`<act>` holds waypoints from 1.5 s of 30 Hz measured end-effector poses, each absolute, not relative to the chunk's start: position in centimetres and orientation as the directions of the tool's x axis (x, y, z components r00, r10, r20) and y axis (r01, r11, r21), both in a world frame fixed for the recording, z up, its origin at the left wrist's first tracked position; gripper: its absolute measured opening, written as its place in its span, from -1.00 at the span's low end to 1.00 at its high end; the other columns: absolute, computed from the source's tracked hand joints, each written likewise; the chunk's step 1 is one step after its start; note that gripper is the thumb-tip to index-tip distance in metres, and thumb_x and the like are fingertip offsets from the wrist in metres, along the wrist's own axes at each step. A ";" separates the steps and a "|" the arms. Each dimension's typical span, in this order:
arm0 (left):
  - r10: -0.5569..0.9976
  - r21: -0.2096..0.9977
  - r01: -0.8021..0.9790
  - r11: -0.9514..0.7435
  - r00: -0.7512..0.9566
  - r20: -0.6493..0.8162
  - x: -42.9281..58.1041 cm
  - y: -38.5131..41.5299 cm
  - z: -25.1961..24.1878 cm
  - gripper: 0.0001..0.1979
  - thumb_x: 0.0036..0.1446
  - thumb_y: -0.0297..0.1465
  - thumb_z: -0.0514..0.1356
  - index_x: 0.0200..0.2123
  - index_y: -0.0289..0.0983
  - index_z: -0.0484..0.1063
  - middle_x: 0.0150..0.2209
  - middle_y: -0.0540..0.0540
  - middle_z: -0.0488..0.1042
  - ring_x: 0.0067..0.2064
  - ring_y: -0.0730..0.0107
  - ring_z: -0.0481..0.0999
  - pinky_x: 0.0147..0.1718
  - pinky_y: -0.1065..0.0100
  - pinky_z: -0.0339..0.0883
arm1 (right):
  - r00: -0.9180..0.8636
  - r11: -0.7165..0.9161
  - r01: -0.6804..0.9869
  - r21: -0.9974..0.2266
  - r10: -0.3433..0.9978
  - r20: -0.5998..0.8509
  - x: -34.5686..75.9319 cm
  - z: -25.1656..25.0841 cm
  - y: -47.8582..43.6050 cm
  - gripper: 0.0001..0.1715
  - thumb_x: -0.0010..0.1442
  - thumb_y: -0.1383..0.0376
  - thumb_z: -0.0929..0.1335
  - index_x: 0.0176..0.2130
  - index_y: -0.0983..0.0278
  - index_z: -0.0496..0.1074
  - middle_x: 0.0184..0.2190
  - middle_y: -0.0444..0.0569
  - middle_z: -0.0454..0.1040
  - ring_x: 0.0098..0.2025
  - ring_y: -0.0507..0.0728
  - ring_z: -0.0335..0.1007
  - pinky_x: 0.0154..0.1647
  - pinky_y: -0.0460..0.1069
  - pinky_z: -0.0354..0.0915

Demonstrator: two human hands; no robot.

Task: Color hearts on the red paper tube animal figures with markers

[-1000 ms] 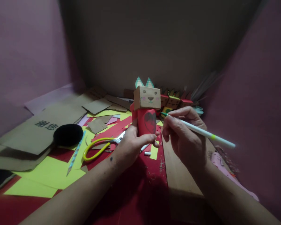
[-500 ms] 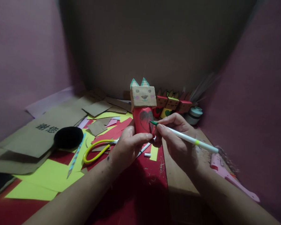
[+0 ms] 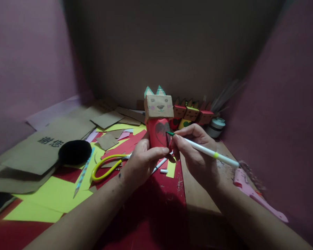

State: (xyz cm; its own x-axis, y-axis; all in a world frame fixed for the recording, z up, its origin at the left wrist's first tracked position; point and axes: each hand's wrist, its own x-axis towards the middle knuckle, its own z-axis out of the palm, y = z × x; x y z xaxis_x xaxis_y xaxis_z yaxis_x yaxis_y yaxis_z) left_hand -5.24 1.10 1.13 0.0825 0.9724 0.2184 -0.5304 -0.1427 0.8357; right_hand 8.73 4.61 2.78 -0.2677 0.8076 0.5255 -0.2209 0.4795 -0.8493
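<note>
A paper animal figure (image 3: pixel 159 107) stands upright in the grasp of my left hand (image 3: pixel 143 159), my thumb across its lower front. It has a cardboard box head with a drawn face, striped pointed ears and a red tube body. On the body is a heart (image 3: pixel 162 133), dark at the top and still red lower down. My right hand (image 3: pixel 199 152) pinches a white marker (image 3: pixel 211 152) with a green tip. That tip meets the heart's right side, or is very close to it.
Yellow-handled scissors (image 3: pixel 108 168), a striped pencil (image 3: pixel 83 173), a black round paddle-like object (image 3: pixel 75 152) and cardboard sheets (image 3: pixel 31 149) lie at left. Behind stand similar figures (image 3: pixel 191 113) and a lidded jar (image 3: pixel 216 127). A pink glue gun (image 3: pixel 261 199) lies at right; a marker cap (image 3: pixel 163 171) is near the middle.
The marker tip has shifted slightly left and up on the heart, and the right hand with it. Both hands keep their holds; the whole view has shifted a little.
</note>
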 end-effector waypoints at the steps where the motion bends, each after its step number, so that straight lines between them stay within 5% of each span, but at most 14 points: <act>1: 0.974 0.838 -0.527 -0.139 0.079 0.211 -5.3 1.1 1.0 -0.86 -0.03 -0.50 0.34 -0.32 -0.38 0.60 -0.41 -0.11 0.59 -0.36 0.34 0.54 -0.34 0.38 0.45 | -0.267 0.485 -0.214 -0.848 0.806 0.528 8.7 2.8 4.6 -0.86 0.20 0.30 0.45 -0.36 0.22 0.40 -0.62 -0.25 0.46 -0.63 -0.02 0.39 -0.62 -0.13 0.29; 45: 0.970 0.839 -0.525 -0.141 0.096 0.223 -5.2 1.2 0.9 -0.86 -0.05 -0.52 0.35 -0.33 -0.38 0.62 -0.42 -0.10 0.59 -0.37 0.38 0.55 -0.33 0.42 0.48 | -0.292 0.534 -0.195 -0.822 0.769 0.569 9.0 3.2 4.5 -0.75 0.00 0.55 0.34 -0.45 0.21 0.48 -0.62 -0.29 0.43 -0.59 -0.07 0.35 -0.57 -0.16 0.26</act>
